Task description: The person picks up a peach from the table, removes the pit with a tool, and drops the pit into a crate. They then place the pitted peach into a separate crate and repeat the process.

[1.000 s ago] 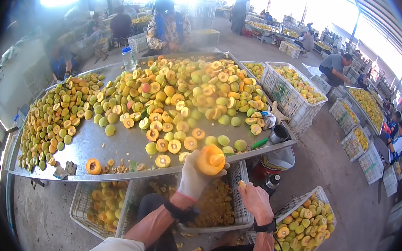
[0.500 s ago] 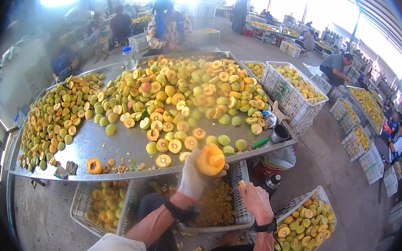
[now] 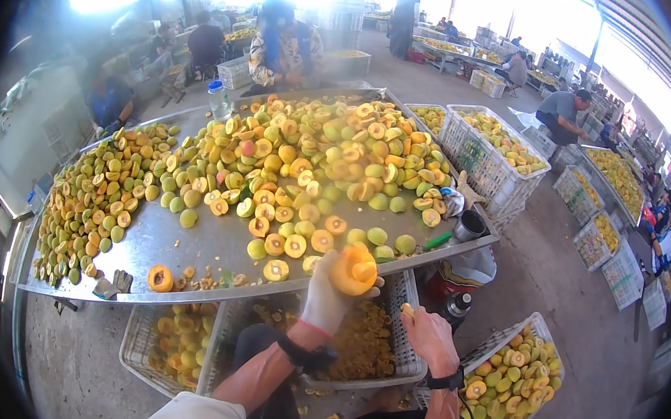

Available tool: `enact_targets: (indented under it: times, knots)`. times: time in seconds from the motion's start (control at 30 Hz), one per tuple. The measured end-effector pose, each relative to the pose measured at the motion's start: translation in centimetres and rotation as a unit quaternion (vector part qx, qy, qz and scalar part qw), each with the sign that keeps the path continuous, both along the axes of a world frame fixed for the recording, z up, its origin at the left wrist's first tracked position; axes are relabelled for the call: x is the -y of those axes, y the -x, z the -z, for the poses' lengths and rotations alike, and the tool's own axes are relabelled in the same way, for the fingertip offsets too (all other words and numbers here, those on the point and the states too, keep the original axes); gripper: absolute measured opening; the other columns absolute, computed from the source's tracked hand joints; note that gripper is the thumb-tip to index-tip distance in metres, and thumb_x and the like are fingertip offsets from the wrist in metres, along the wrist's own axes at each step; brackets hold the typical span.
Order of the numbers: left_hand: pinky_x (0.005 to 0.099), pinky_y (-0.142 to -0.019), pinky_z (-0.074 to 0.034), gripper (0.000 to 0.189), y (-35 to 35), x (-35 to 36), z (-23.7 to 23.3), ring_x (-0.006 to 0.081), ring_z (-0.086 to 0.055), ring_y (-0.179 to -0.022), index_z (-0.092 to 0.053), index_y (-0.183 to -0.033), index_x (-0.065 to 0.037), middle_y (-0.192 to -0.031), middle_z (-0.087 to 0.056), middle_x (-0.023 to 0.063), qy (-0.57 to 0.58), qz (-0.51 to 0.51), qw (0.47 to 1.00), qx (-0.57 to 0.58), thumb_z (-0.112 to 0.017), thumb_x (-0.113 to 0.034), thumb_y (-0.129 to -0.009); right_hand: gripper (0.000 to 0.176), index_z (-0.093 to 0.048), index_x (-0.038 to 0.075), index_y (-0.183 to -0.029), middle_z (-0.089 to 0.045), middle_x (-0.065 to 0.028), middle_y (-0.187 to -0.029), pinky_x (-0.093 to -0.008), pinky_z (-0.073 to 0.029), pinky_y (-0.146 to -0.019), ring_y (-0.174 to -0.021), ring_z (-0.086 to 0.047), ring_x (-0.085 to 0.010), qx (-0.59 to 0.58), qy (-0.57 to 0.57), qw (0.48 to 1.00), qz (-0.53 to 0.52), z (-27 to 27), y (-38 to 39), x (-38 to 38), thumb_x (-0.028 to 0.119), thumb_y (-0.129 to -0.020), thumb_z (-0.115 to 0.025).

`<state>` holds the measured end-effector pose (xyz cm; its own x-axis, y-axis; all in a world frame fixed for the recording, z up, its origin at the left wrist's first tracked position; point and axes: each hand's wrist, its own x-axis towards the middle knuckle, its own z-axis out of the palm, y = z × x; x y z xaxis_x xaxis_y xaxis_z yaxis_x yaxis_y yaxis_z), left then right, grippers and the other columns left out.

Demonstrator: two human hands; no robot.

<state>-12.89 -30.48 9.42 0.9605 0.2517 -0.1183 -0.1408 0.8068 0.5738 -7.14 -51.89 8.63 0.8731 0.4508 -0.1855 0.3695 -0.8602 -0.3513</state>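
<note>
Head camera view: nearest, the ungloved right hand point(image 3: 431, 341) is closed, with a small pale piece point(image 3: 407, 310) pinched at its fingertips; whether anything more is hidden in the fist cannot be told. Just beyond, a smooth orange fruit piece point(image 3: 352, 272) with a raised lump is held in the white-gloved left hand point(image 3: 323, 301), its fingers curled around the side, near a pale plastic crate point(image 3: 411, 368) of brown scraps. The flesh looks soft, so it is best cradled without squeezing, the lump left uncovered and the right hand kept steady. Farther off, yellow-green fruit halves point(image 3: 300, 159) are heaped on a grey metal table point(image 3: 186, 299); behind it a person in a camouflage top point(image 3: 314, 50) is seen. Compared with the earlier frame, both grips are unchanged; only the whole view is slightly shifted.
</note>
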Motion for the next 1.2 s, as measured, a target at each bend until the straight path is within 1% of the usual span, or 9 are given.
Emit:
enact_targets:
  times: [0.27, 0.47, 0.57, 0.87, 0.97, 1.2]
  knots:
    - [0.0514, -0.083, -0.062, 0.061, 0.2, 0.1, -0.1, 0.0445, -0.070, -0.103, -0.048, -0.138, 0.000, -0.123, -0.064, 0.0228, 0.012, 0.007, 1.000, -0.008, -0.040, -0.052, -0.107, 0.045, -0.066, -0.005, -0.098, -0.070, -0.0313, -0.092, -0.0562, -0.052, -0.083, -0.093, -0.068, -0.0486, -0.007, 0.003, 1.000, 0.001, -0.2, 0.1, -0.1, 0.038, -0.104, -0.056]
    - [0.0514, -0.083, -0.063, 0.061, 0.1, 0.2, -0.1, 0.0454, -0.070, -0.103, -0.047, -0.138, 0.001, -0.125, -0.064, 0.0230, 0.024, 0.008, 1.000, -0.013, -0.040, -0.051, -0.107, 0.045, -0.065, -0.005, -0.098, -0.070, -0.0310, -0.092, -0.0565, -0.052, -0.084, -0.093, -0.068, -0.0488, -0.005, 0.005, 1.000, 0.002, -0.1, 0.1, -0.1, 0.038, -0.104, -0.056]
    - [0.0505, -0.082, -0.063, 0.061, 0.0, 0.0, 0.1, 0.0444, -0.070, -0.102, -0.048, -0.138, 0.001, -0.124, -0.064, 0.0231, 0.034, 0.007, 0.999, -0.009, -0.040, -0.051, -0.107, 0.045, -0.065, -0.005, -0.098, -0.070, -0.0311, -0.092, -0.0567, -0.052, -0.084, -0.093, -0.068, -0.0489, -0.007, 0.004, 1.000, 0.003, -0.3, 0.2, -0.1, 0.038, -0.104, -0.056]
    - [0.0483, -0.084, -0.063, 0.063, 0.1, 0.1, -0.1, 0.0402, -0.071, -0.102, -0.051, -0.135, 0.002, -0.119, -0.067, 0.0224, 0.014, 0.003, 1.000, -0.010, -0.040, -0.053, -0.106, 0.044, -0.065, -0.006, -0.098, -0.070, -0.0316, -0.091, -0.0566, -0.052, -0.083, -0.092, -0.068, -0.0495, -0.001, -0.007, 1.000, 0.000, -0.1, 0.1, 0.0, 0.038, -0.103, -0.056]
    - [0.0473, -0.089, -0.059, 0.058, 0.3, 0.4, -0.6, 0.0377, -0.069, -0.102, -0.053, -0.134, -0.002, -0.119, -0.067, 0.0193, 0.004, 0.005, 1.000, -0.022, -0.033, -0.051, -0.109, 0.044, -0.065, -0.006, -0.097, -0.069, -0.0318, -0.091, -0.0567, -0.052, -0.081, -0.092, -0.067, -0.0495, 0.005, -0.009, 1.000, -0.005, 0.4, 0.0, 0.3, 0.037, -0.103, -0.056]
    - [0.0453, -0.087, -0.059, 0.067, 0.8, 1.2, -1.5, 0.0350, -0.070, -0.102, -0.054, -0.135, -0.004, -0.120, -0.068, 0.0171, -0.035, 0.015, 0.999, -0.017, -0.033, -0.061, -0.108, 0.044, -0.063, -0.005, -0.096, -0.069, -0.0310, -0.087, -0.0570, -0.052, -0.079, -0.089, -0.067, -0.0497, 0.009, -0.015, 1.000, -0.007, 0.6, 0.0, 0.6, 0.037, -0.104, -0.055]
